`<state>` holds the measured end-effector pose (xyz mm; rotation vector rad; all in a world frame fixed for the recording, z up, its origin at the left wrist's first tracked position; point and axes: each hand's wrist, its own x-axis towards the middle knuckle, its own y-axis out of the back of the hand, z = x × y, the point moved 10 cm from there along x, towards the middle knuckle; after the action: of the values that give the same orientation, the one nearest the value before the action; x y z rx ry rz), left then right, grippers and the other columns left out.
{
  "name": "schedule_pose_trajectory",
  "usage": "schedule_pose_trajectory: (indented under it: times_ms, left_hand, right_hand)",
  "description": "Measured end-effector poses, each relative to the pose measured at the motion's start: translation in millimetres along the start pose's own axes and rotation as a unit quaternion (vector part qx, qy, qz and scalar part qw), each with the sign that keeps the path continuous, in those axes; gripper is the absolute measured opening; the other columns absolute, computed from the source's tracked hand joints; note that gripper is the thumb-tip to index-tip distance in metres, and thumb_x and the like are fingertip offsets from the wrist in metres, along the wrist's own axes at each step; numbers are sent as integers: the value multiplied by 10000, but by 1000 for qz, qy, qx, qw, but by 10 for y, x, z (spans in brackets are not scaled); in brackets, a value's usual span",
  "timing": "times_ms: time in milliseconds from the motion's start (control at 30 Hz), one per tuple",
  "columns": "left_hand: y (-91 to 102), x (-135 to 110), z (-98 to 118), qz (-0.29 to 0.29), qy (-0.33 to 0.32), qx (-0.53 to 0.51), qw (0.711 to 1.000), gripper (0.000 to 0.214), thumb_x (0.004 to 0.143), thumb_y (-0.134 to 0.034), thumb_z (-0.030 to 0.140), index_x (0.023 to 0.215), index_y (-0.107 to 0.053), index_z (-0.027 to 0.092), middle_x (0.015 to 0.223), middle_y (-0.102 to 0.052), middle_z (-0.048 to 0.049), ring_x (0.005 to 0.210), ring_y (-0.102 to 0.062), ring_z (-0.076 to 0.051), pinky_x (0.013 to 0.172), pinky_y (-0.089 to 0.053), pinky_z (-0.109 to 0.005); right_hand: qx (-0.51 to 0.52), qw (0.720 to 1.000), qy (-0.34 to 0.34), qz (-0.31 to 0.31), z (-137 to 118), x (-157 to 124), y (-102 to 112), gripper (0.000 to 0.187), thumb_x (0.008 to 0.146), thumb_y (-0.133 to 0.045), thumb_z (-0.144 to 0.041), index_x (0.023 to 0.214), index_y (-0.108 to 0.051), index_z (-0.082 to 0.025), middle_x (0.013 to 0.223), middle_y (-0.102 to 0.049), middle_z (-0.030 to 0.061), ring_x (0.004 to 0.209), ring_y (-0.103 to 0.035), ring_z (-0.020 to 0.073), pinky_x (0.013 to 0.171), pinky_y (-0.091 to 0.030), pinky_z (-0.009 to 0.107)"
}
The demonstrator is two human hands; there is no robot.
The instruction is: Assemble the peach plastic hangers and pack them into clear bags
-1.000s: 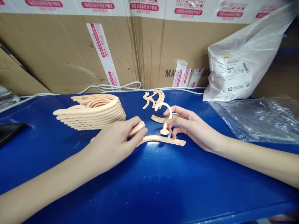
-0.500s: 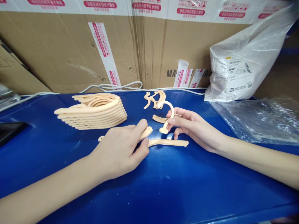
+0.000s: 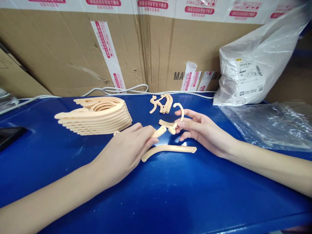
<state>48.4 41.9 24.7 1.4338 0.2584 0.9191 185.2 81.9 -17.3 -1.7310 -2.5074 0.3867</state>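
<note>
My left hand is closed round a beige plastic hanger arm; one end sticks out past the thumb and the middle is hidden in the palm. In my right hand a beige hanger hook is pinched between thumb and fingers, its curve upward and its round base low. That base lies close to the tip of the hanger arm; whether they touch I cannot tell. Below both hands, another hanger arm rests on the blue table. More beige arm pieces lie behind the hook.
A stack of folded beige hangers stands at the left. Loose hooks and arm pieces lie at the back. A cardboard box, a white cable, a white plastic bag, clear plastic and a dark flat object surround the blue table.
My left hand has risen slightly and moved right with the hanger arm, uncovering the loose arm below. In my right hand the hook has turned and shifted a little right.
</note>
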Motion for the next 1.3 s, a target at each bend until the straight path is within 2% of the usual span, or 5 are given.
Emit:
schedule_pose_trajectory:
  times_ms: [367, 533, 967, 1300]
  left_hand:
    - [-59, 44, 103, -33, -39, -47, 998, 309, 1052, -302, 273, 817, -478, 176, 769, -521, -5, 737, -453, -176, 639, -351, -277]
    - [-40, 47, 147, -20, -61, -42, 997, 252, 1043, -340, 253, 866, -497, 168, 793, -538, -19, 748, -453, -186, 649, -352, -282]
    - [-43, 47, 104, -6, -59, -52, 997, 196, 1026, -403, 213, 861, -500, 169, 799, -556, -7, 750, -451, -176, 672, -365, -275]
    - [-9, 38, 216, 18, -98, 0, 995, 262, 1042, -344, 245, 976, -570, 132, 814, -598, -32, 750, -484, -192, 660, -383, -288]
  right_hand:
    - [-1, 999, 10, -36, -17, -10, -94, 299, 838, -720, -197, 1096, -570, -201, 845, -729, -1, 777, -691, 106, 687, -558, 198]
    - [-10, 1000, 10, -27, -6, -9, -68, 321, 830, -736, -210, 1110, -580, -197, 823, -719, -8, 746, -663, 95, 649, -540, 182]
    - [-10, 1000, -7, -13, 25, -12, -70, 325, 820, -736, -206, 1094, -565, -175, 768, -696, -16, 619, -590, 62, 578, -489, 164]
    - [-17, 1000, -11, -4, 12, -2, -50, 291, 802, -752, -201, 1043, -593, -162, 735, -677, -33, 568, -533, 39, 561, -459, 162]
